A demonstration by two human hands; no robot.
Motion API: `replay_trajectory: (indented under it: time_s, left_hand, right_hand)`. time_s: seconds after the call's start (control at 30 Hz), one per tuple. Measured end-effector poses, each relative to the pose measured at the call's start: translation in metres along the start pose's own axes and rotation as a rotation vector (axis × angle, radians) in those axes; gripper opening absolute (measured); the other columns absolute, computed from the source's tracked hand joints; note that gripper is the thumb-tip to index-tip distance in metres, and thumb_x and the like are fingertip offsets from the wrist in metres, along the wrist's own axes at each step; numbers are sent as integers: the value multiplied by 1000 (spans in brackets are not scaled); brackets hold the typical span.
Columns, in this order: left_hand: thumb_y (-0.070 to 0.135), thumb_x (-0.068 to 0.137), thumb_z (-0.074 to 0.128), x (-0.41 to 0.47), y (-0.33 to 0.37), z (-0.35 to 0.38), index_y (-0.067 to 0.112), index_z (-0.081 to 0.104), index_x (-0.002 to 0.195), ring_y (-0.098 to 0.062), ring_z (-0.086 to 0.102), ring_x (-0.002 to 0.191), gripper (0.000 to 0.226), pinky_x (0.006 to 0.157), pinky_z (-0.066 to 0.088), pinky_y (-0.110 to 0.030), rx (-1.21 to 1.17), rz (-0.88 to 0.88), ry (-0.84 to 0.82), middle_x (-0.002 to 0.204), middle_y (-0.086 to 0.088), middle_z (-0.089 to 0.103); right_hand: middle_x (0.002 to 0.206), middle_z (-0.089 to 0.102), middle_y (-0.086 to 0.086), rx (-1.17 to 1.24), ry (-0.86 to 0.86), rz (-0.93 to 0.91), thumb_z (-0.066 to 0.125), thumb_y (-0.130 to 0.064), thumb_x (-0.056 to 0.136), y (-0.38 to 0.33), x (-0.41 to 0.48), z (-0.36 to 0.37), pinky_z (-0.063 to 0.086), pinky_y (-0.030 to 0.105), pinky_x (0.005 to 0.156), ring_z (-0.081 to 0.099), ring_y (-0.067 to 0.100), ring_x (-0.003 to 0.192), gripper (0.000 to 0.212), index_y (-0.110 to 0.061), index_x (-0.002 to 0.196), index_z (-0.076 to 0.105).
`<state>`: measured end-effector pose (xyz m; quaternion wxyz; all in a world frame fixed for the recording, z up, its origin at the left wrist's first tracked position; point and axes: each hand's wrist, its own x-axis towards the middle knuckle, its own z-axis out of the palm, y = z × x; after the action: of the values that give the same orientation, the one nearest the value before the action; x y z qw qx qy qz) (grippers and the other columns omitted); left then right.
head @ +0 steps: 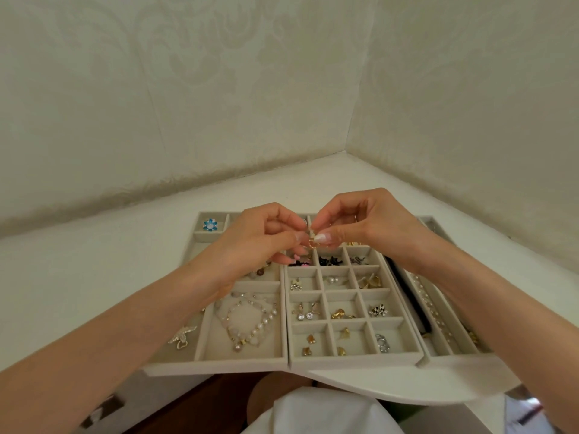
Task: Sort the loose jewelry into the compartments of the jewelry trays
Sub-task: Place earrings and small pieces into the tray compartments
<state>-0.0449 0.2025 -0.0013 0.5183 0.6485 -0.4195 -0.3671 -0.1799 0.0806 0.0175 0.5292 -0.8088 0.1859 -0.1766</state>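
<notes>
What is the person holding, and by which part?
A small gold jewelry piece, pinched at its upper end between the fingertips of the left hand and the right hand; the rest hangs below.

Three beige velvet jewelry trays sit side by side on a white corner table [94,277]. The left tray [219,364] holds a pearl bead bracelet [250,321] in its near compartment. A blue flower-shaped ring [210,224] lies far left. Above the middle grid tray's [354,361] far end, the left hand [263,242] and right hand [366,227] pinch a small gold jewelry piece [313,243].
</notes>
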Motion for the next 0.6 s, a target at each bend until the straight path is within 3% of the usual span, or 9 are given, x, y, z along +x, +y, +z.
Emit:
replay_trajectory:
  time_s: [0.13,0.33,0.6]
  left_hand:
    - [6,85,62,0,2,2,5,60,99,-5,67,69,14,58,51,-13,-17,8,-20,82,-10,71]
    - [1,82,64,0,1,2,3,60,101,-7,67,68,20,62,52,-14,-50,25,-42,85,-9,71]
    - [4,80,67,0,-1,2,7,62,99,-14,67,81,19,72,52,-14,41,62,-50,92,-9,71]
  right_hand:
    - [65,69,-3,7,3,-15,75,2,71,-1,0,-1,50,15,62,64,5,61,13,-8,79,70]
    - [66,69,2,71,-8,-1,74,6,68,0,0,-3,49,14,63,65,7,62,15,-7,73,69]
    - [67,68,6,242,-48,113,71,2,64,9,3,-4,51,19,55,65,14,59,16,-9,75,67]
